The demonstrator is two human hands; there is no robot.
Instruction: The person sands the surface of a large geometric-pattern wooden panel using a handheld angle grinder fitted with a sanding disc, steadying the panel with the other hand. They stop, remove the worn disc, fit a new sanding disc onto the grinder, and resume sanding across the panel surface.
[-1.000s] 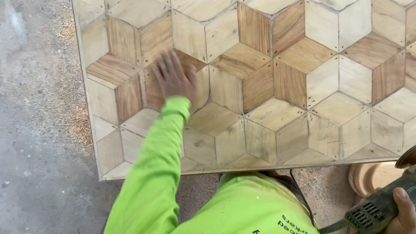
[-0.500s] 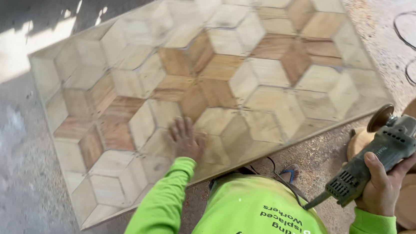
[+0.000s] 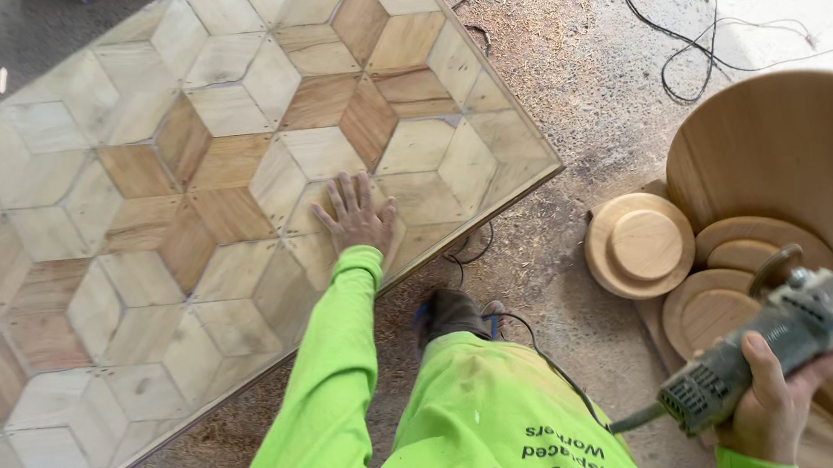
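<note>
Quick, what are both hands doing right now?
Left hand: open, flat on the patterned wooden panel, holding nothing.
Right hand: closed around the grey angle grinder, held off the panel.

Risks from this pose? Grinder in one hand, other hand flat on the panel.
1. The right hand alone holds the grey angle grinder, off to the side over the round wooden discs; one-handed control may be weak.
2. The left hand lies flat on the cube-patterned wooden panel near its edge, possibly exposed if the disc comes over.
3. The grinder's black cord trails by the foot on the sawdust-covered floor: a snag or trip hazard.
</note>
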